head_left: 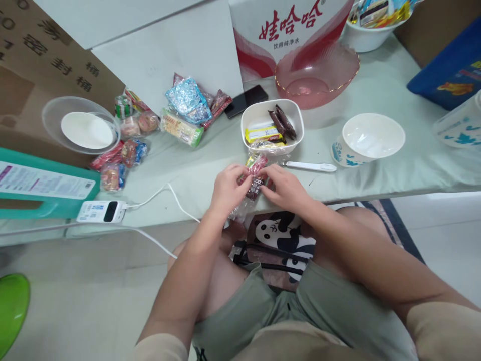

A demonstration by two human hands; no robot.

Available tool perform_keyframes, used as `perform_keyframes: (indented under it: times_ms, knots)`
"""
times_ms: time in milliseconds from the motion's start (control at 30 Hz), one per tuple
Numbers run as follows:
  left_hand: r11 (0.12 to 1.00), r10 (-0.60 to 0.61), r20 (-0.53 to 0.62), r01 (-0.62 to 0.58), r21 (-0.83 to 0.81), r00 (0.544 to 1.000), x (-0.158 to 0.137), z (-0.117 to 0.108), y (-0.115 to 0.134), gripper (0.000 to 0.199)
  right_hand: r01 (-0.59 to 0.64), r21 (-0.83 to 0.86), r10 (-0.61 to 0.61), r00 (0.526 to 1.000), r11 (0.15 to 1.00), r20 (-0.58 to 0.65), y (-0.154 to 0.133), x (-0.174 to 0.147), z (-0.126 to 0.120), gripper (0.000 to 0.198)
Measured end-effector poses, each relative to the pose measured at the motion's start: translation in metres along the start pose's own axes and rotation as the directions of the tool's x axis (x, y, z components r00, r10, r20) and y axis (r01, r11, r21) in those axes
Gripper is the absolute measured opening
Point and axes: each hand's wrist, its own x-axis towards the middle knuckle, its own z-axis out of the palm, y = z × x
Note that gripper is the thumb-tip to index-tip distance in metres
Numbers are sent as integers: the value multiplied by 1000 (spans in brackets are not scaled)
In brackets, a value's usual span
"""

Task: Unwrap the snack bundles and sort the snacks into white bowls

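At the front edge of the bench, my left hand and my right hand pinch a small snack packet between them. Its wrapper is dark and red with white "COCO" lettering, and clear crinkled plastic hangs below it. Just behind the packet is a white square bowl that holds brown-wrapped sticks and a yellow-and-white wrapped snack. A white-handled knife lies to the right of the bowl, close to my right hand. Some fingertips are hidden by the wrapper.
Several wrapped snacks lie at the back left, beside a black phone. A pink glass bowl and a paper cup stand at the right. A white power bank with a cable sits at the left edge.
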Motion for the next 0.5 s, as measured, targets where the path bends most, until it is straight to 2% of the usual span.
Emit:
perform_keyframes:
  times_ms: [133, 267, 367, 433, 500]
  knots:
    - [932, -204, 4, 195, -307, 979, 0, -3, 2, 18, 15, 8, -15, 1000, 1000, -7, -1, -1, -1, 16]
    - [864, -281, 41, 272, -425, 959, 2, -5, 1, 25, -2, 8, 2, 1000, 1000, -5, -3, -3, -4, 35]
    - [880, -281, 29, 270, -390, 959, 4, -6, -2, 27, -1, -34, 2, 1000, 999, 20, -4, -2, -5, 23]
    - [936, -226, -71, 197, -293, 971, 4, -10, -2, 23, 4, -57, -2, 999, 998, 36, -3, -1, -5, 14]
    - [987, -129, -191, 107, -120, 973, 1, -16, 3, 21, 11, -78, -7, 999, 997, 50, -2, 0, -5, 13]
